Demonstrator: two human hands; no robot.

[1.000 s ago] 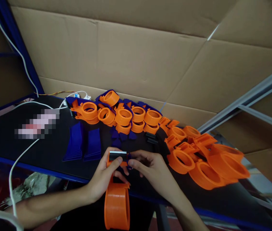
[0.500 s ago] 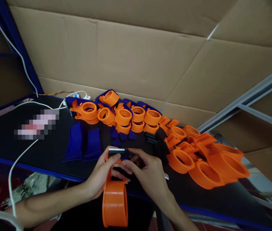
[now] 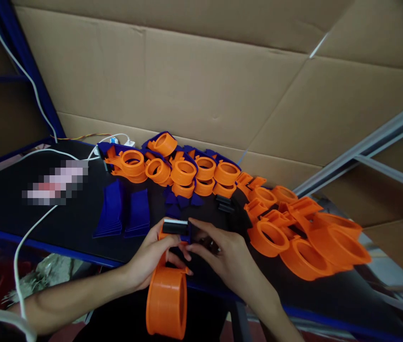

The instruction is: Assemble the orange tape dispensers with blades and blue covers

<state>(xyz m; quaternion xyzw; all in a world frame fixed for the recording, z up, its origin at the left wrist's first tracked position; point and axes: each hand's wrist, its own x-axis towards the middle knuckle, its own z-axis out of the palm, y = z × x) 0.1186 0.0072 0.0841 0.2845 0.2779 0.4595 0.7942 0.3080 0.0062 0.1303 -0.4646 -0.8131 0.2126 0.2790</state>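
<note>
An orange tape dispenser (image 3: 166, 301) hangs ring-down from my left hand (image 3: 151, 254), whose fingers and thumb close around its upper arm. At its top a black blade holder (image 3: 175, 227) carries a white serrated strip. Beside the holder's right end is a small dark blue plastic piece (image 3: 188, 233). My right hand (image 3: 228, 254) has thumb and forefinger at the top and bottom of this piece, gripping it against the dispenser. The other right fingers curl behind, partly hidden.
Orange dispensers with blue parts (image 3: 183, 172) line the back of the black table (image 3: 80, 228). More orange dispensers (image 3: 304, 259) are heaped at right. Stacks of blue plates (image 3: 137, 213), small blue pieces (image 3: 183, 202) and black blade holders (image 3: 224, 204) lie nearer. A white cable (image 3: 26, 232) crosses at left.
The dispenser's ring has swung slightly left and its blade end slightly right. My left thumb has slid down off the black holder, and the blue piece at its right end shows more.
</note>
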